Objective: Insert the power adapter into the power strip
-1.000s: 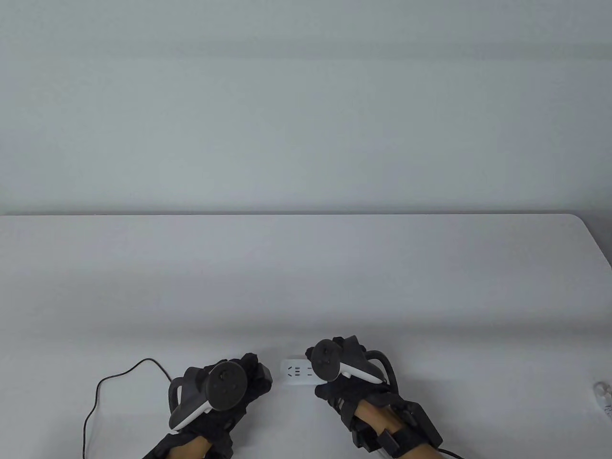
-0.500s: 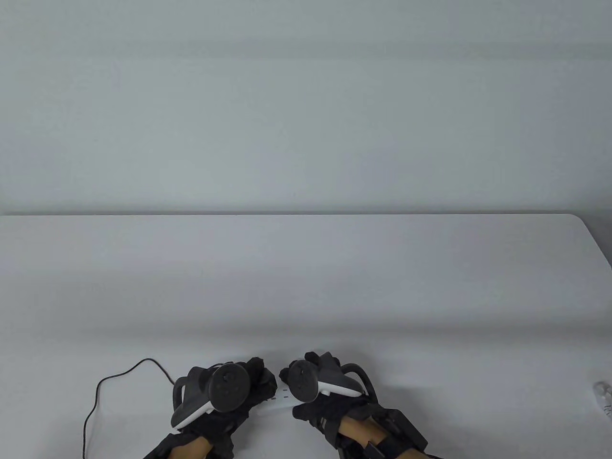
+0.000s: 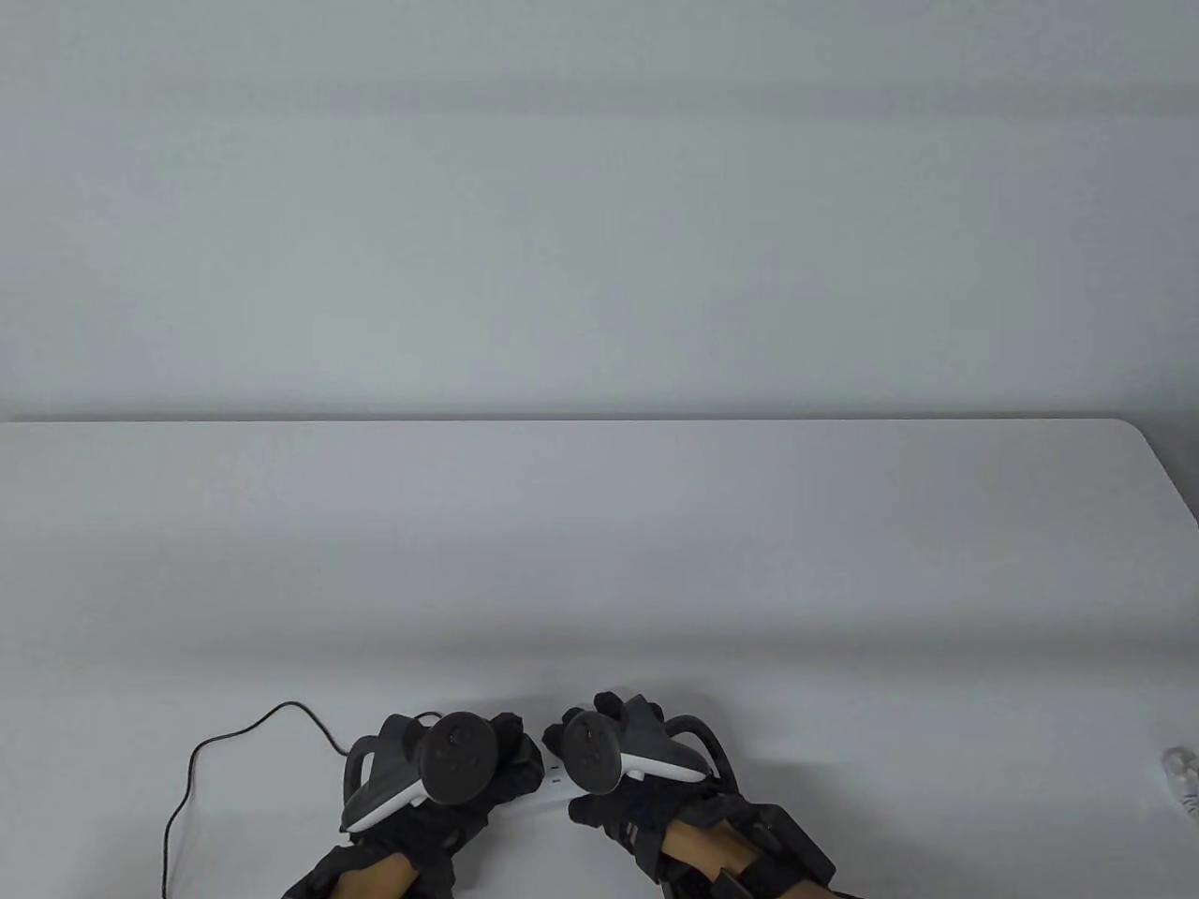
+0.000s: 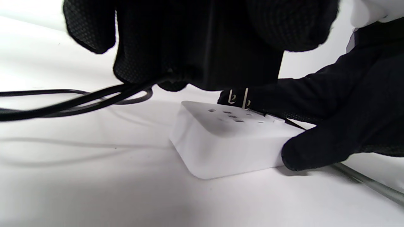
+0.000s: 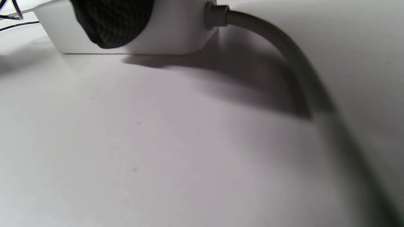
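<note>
Left hand point(image 3: 440, 777) moved right, fingers point(image 4: 195, 44) gripping power adapter point(image 4: 240, 72), right hand point(image 3: 637, 796) holding power strip point(image 4: 227, 142)

White table point(image 3: 656, 562) we work at, pale grey wall point(image 3: 599, 206) behind it, small whitish object point(image 3: 1182, 773) we cannot identify at its right edge

— What moved in the last second?

— The right hand point(image 3: 646, 796) slid left along the tabletop's point(image 3: 599, 562) near edge and dragged the power strip point(image 3: 555, 779) with it. The strip's face was well exposed before; now only a sliver shows between the hands.

— And the left hand point(image 3: 440, 787)?

— It edged right to meet it, carrying the power adapter point(image 4: 221, 63). Its prongs point(image 4: 240, 98) now stand just above the strip's slots, not yet in.
</note>
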Tool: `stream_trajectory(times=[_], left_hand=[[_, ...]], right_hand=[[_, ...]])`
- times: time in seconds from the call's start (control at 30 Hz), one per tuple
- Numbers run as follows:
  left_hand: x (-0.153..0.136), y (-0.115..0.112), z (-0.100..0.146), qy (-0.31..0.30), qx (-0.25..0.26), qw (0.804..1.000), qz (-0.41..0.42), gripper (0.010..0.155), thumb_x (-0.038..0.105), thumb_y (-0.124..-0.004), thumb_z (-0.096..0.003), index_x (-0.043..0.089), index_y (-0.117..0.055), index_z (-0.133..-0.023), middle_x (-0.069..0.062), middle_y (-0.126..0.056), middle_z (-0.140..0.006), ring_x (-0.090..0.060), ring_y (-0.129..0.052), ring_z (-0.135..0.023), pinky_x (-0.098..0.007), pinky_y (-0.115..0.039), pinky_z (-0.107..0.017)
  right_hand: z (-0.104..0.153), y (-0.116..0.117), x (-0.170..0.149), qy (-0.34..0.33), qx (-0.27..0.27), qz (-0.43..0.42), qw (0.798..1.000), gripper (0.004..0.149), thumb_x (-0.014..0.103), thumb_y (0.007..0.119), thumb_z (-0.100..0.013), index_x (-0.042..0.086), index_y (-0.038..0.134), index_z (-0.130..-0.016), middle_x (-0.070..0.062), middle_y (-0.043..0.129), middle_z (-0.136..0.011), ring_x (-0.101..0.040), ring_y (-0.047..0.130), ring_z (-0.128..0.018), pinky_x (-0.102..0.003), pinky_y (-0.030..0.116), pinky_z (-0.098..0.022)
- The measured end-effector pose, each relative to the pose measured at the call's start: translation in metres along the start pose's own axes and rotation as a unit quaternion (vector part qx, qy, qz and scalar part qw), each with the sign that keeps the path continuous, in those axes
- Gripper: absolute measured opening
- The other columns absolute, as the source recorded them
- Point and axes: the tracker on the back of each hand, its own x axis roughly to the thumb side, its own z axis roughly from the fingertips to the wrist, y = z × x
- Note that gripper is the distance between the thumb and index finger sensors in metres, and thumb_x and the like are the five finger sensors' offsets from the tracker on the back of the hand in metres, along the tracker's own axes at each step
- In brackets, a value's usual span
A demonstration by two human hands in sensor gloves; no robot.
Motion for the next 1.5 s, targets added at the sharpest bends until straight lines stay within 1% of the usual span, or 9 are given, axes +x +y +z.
stream_trajectory(times=[0.37,0.73,0.87,0.9,0.93,0.97,1.3,1.43,1.5], left_hand=[[0.008,-0.006,-0.005,0.006,-0.017,0.999,-0.039,0.070,0.061,-0.071,-0.0406,0.023,-0.076,-0.099,-0.007,-0.096,-0.087,-0.034,-0.099,-0.080,-0.056,-0.075,-0.069],[0.022,-0.003,-0.007,-0.001,0.003,0.996,-0.090,0.069,0.061,-0.074,-0.0388,0.026,-0.080,-0.098,-0.007,-0.100,-0.081,-0.033,-0.103,-0.075,-0.054,-0.078,-0.068],[0.021,-0.002,-0.008,0.008,-0.006,0.996,-0.084,0.069,0.061,-0.075,-0.0387,0.025,-0.081,-0.097,-0.007,-0.101,-0.080,-0.032,-0.105,-0.073,-0.052,-0.080,-0.066],[0.020,-0.012,-0.011,0.005,-0.028,0.996,-0.089,0.069,0.060,-0.077,-0.0388,0.023,-0.083,-0.097,-0.009,-0.102,-0.080,-0.034,-0.105,-0.073,-0.053,-0.080,-0.066],[0.022,-0.014,-0.012,0.022,-0.039,0.993,-0.107,0.069,0.061,-0.076,-0.0380,0.026,-0.080,-0.097,-0.008,-0.099,-0.081,-0.032,-0.106,-0.074,-0.051,-0.081,-0.066],[0.024,-0.008,-0.009,0.010,-0.017,0.993,-0.114,0.069,0.060,-0.077,-0.0378,0.024,-0.082,-0.096,-0.008,-0.101,-0.081,-0.032,-0.106,-0.074,-0.052,-0.081,-0.066],[0.022,-0.012,-0.010,0.004,-0.021,0.994,-0.107,0.071,0.062,-0.075,-0.0387,0.025,-0.079,-0.099,-0.007,-0.100,-0.083,-0.032,-0.105,-0.075,-0.053,-0.079,-0.067],[0.017,-0.010,-0.009,0.002,-0.036,0.996,-0.084,0.073,0.064,-0.071,-0.0397,0.025,-0.076,-0.101,-0.008,-0.097,-0.087,-0.034,-0.101,-0.080,-0.055,-0.076,-0.069],[0.013,-0.006,-0.007,0.001,-0.038,0.997,-0.063,0.076,0.066,-0.069,-0.0396,0.024,-0.073,-0.103,-0.009,-0.095,-0.090,-0.035,-0.099,-0.083,-0.057,-0.074,-0.069]], right_hand=[[0.000,0.000,0.001,0.003,-0.001,0.005,1.000,0.082,0.045,0.072,-0.049,0.029,0.025,-0.114,-0.005,0.030,-0.123,-0.041,0.020,-0.109,-0.066,0.027,-0.072],[0.000,0.000,0.002,0.006,-0.001,0.012,1.000,0.081,0.045,0.072,-0.049,0.029,0.026,-0.114,-0.005,0.032,-0.123,-0.040,0.020,-0.109,-0.066,0.027,-0.072],[0.000,0.000,0.003,0.007,-0.002,0.015,1.000,0.081,0.045,0.072,-0.048,0.030,0.026,-0.114,-0.005,0.032,-0.123,-0.039,0.020,-0.109,-0.066,0.027,-0.072],[-0.001,0.000,0.003,0.006,-0.001,0.017,1.000,0.081,0.045,0.072,-0.048,0.030,0.026,-0.113,-0.005,0.033,-0.123,-0.039,0.020,-0.109,-0.066,0.027,-0.072],[0.000,0.000,0.004,0.008,-0.002,0.016,1.000,0.081,0.045,0.072,-0.048,0.030,0.026,-0.114,-0.005,0.033,-0.123,-0.039,0.020,-0.109,-0.066,0.027,-0.072],[-0.001,0.000,0.003,0.008,-0.002,0.017,1.000,0.081,0.045,0.072,-0.048,0.030,0.026,-0.114,-0.005,0.033,-0.123,-0.039,0.020,-0.109,-0.066,0.027,-0.072],[0.000,0.001,0.001,0.005,0.001,0.010,1.000,0.082,0.046,0.071,-0.048,0.031,0.024,-0.113,-0.005,0.031,-0.123,-0.039,0.021,-0.109,-0.066,0.028,-0.073],[0.000,0.001,-0.002,-0.010,0.005,0.004,1.000,0.082,0.048,0.070,-0.050,0.029,0.022,-0.113,-0.005,0.030,-0.123,-0.040,0.021,-0.109,-0.066,0.030,-0.073],[0.003,-0.002,-0.007,-0.025,0.007,-0.013,1.000,0.084,0.052,0.068,-0.050,0.027,0.019,-0.113,-0.006,0.027,-0.123,-0.042,0.021,-0.108,-0.067,0.030,-0.072]])
